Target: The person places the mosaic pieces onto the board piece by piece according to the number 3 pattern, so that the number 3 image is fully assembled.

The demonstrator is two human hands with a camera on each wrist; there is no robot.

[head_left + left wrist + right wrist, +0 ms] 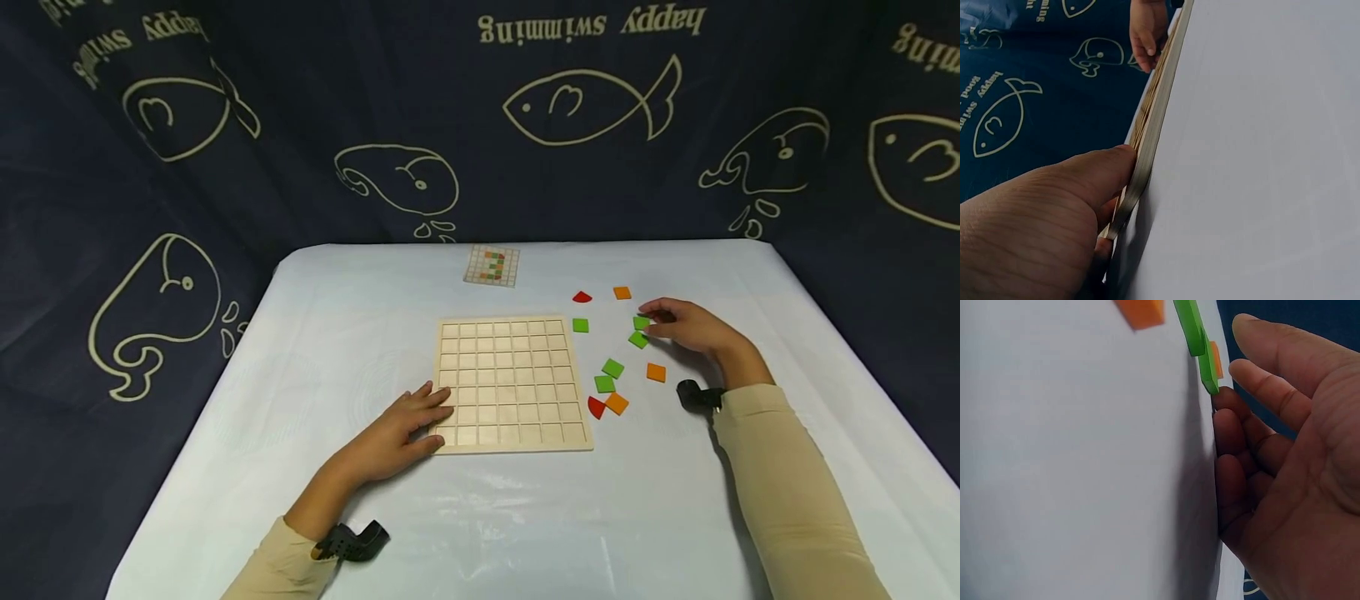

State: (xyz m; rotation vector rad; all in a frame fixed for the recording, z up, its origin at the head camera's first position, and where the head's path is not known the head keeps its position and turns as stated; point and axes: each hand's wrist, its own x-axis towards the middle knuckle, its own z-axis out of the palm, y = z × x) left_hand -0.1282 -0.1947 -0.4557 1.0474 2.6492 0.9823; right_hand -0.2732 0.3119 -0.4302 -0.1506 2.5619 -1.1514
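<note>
A pale wooden grid board (pixel 510 375) with square cells lies on the table. My left hand (pixel 397 429) rests on its left edge, fingers spread over the lower left cells. In the left wrist view, the thumb (pixel 1110 169) lies against the board's rim. To the board's right, my right hand (pixel 693 327) is beside a green square tile (pixel 641 322), and a second green tile (pixel 638 340) lies just below. In the right wrist view, the thumb and index finger (pixel 1272 390) are apart with nothing between them; the other fingers curl loosely near the table.
Around the board's right side lie more green tiles (pixel 612 368), orange tiles (pixel 656 372) and two red wedge pieces (pixel 582 297). A small pattern card (pixel 492 266) sits behind the board on the white table (pixel 360 333). A dark printed cloth (pixel 420 75) hangs behind.
</note>
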